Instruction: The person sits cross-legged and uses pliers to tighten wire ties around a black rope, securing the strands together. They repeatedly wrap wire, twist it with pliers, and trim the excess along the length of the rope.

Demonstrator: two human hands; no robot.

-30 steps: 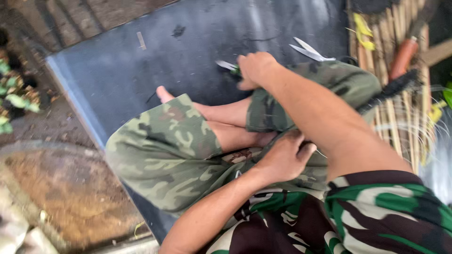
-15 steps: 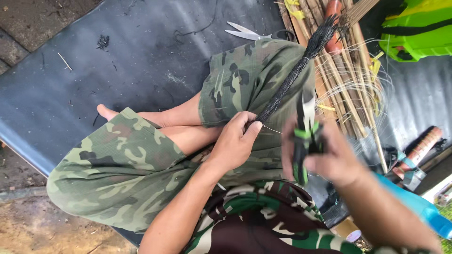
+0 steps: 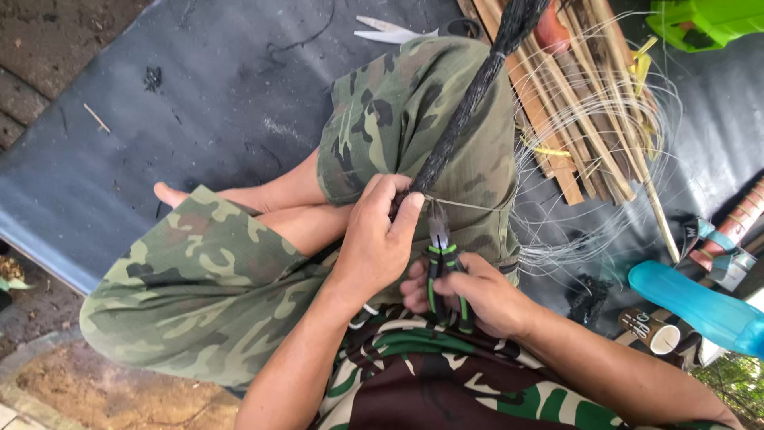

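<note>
The left hand [image 3: 378, 239] pinches the near end of a dark bundle [image 3: 469, 95], fingers clenched around it over the lap. The bundle runs far and right across the camouflage shorts [image 3: 390, 119]. Just right, the right hand [image 3: 469, 295] grips green-handled pliers [image 3: 442, 255], whose nose meets a thin wire [image 3: 465, 205] at the bundle's end. Scissors [image 3: 386, 30] lie far on the dark mat [image 3: 199, 87]; bamboo strips [image 3: 581, 119] lie right.

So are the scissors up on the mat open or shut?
Open. The scissors lie flat on the dark mat with their two pale blades spread apart in a V; the handles are hidden behind the knee.
</note>
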